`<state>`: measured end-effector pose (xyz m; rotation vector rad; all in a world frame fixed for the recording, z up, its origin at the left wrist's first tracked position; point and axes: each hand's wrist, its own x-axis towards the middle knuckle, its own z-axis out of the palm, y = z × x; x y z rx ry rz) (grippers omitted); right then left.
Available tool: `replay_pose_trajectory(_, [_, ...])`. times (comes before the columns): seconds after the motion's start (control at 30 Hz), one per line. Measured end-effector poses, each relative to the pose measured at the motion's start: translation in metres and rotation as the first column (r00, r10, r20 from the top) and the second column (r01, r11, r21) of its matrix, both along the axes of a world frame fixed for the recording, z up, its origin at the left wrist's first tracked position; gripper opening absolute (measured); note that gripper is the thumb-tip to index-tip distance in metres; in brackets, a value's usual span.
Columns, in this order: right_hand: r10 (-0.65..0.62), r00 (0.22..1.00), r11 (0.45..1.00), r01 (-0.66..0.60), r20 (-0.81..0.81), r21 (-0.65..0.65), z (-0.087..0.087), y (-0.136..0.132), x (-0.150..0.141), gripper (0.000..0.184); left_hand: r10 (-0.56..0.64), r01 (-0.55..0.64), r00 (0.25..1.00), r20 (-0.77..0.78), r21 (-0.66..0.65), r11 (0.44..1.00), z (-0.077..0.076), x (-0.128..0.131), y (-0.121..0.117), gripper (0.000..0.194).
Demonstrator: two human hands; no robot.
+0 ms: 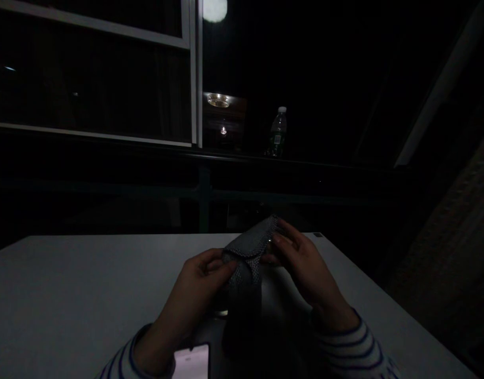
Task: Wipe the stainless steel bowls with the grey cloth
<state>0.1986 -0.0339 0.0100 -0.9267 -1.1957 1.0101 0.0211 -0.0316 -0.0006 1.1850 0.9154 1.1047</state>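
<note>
A grey piece of fabric [253, 239] with a speckled black-and-white edge is held up above the table, folded over on itself. My left hand [204, 279] pinches its near left edge between thumb and fingers. At the upper right corner, my right hand [299, 258] grips the same fabric, and a small bright glint shows by the thumb. A dark grey part [245, 302] hangs below the fabric into shadow; its lower end cannot be made out. Just left of this part, a small shiny object [220, 313] is partly hidden.
A phone [192, 362] with a lit screen lies at the near edge of the white table [87, 284]. Beyond the table, a plastic bottle [278, 131] stands on a dark ledge by the window frame [194, 73]. The room is very dim.
</note>
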Motion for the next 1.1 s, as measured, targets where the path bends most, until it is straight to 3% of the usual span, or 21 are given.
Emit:
replay_pose_trajectory(0.1, [-0.131,0.958,0.991,0.120,0.253,0.062,-0.005,0.000,0.000,0.060,0.064,-0.064,0.998,0.019,-0.001,0.998,0.000,0.000,0.001,0.028])
replay_pose_trajectory(0.17, [-0.276,0.839,0.961,0.233,0.470,0.148,-0.005,-0.003,0.000,0.048,0.105,-0.105,0.994,0.005,0.006,0.994,-0.001,0.000,0.002,0.030])
replay_pose_trajectory(0.23, [-0.371,0.670,0.929,0.275,0.643,0.249,-0.005,-0.009,-0.003,0.029,0.144,-0.144,0.989,-0.027,0.011,0.990,-0.002,-0.001,0.004,0.029])
replay_pose_trajectory(0.3, [-0.379,0.566,0.924,0.189,0.732,0.333,-0.006,-0.015,-0.009,0.015,0.167,-0.167,0.985,-0.054,0.008,0.986,-0.004,-0.001,0.005,0.028])
replay_pose_trajectory(0.43, [-0.414,0.471,0.868,-0.052,0.779,0.493,-0.015,-0.023,-0.026,0.012,0.170,-0.171,0.983,-0.062,-0.003,0.985,-0.003,-0.001,0.005,0.030])
replay_pose_trajectory(0.5, [-0.463,0.420,0.846,-0.053,0.780,0.531,-0.021,-0.022,-0.031,0.014,0.154,-0.155,0.987,-0.056,-0.011,0.988,-0.002,0.000,0.004,0.030])
replay_pose_trajectory(0.6, [-0.442,0.376,0.876,-0.015,0.814,0.483,-0.025,-0.019,-0.034,0.011,0.110,-0.111,0.992,-0.057,-0.013,0.994,-0.003,0.002,0.003,0.027])
replay_pose_trajectory(0.77, [-0.320,0.434,0.940,0.035,0.842,0.340,-0.021,-0.012,-0.028,0.015,0.132,-0.123,0.981,-0.140,0.071,0.990,-0.007,0.000,0.008,0.026])
replay_pose_trajectory(0.87, [-0.210,0.586,0.977,0.107,0.782,0.183,-0.016,-0.006,-0.018,0.016,0.207,-0.165,0.955,-0.212,0.200,0.966,-0.008,-0.009,0.015,0.030])
replay_pose_trajectory(0.97, [-0.112,0.777,0.994,0.099,0.619,0.055,-0.011,0.004,-0.005,0.015,0.283,-0.210,0.926,-0.252,0.280,0.937,-0.006,-0.020,0.025,0.034])
replay_pose_trajectory(1.1, [-0.059,0.901,0.996,0.079,0.430,-0.028,-0.006,0.012,0.012,0.024,0.344,-0.268,0.902,-0.262,0.286,0.920,-0.004,-0.035,0.036,0.038])
